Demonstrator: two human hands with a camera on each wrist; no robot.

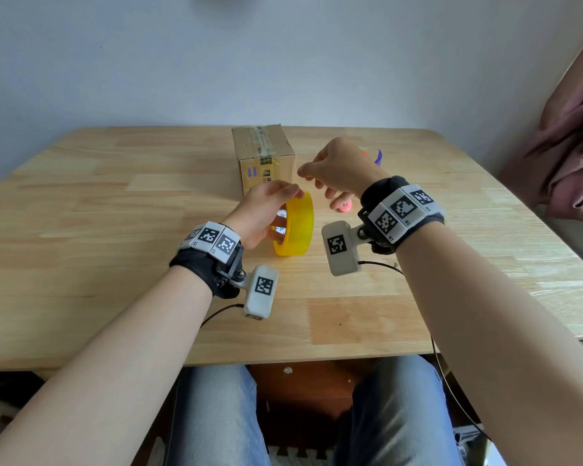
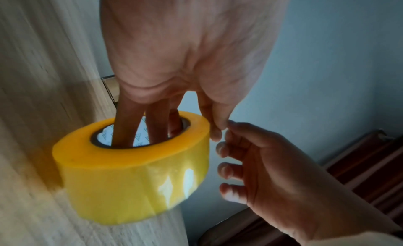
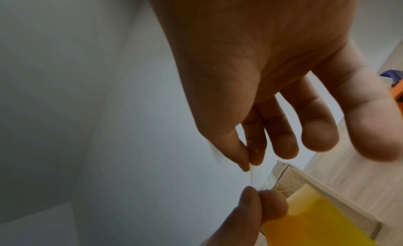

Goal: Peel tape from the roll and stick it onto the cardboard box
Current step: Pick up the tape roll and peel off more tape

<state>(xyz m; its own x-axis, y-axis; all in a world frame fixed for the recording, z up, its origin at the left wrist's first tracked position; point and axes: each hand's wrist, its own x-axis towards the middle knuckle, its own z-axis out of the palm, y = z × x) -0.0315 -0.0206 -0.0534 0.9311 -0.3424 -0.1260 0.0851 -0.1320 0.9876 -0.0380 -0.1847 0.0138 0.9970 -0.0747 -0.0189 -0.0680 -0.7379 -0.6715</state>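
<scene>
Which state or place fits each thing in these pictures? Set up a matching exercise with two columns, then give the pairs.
Things:
1. tape roll
2. cardboard box
3. left hand
4. right hand

States or places:
A. behind the roll, taped along its top
B. pinches the peeled tape end
C. yellow, standing on edge on the table
D. fingers through the core of the roll

Pairs: 1-C, 2-A, 3-D, 4-B
</scene>
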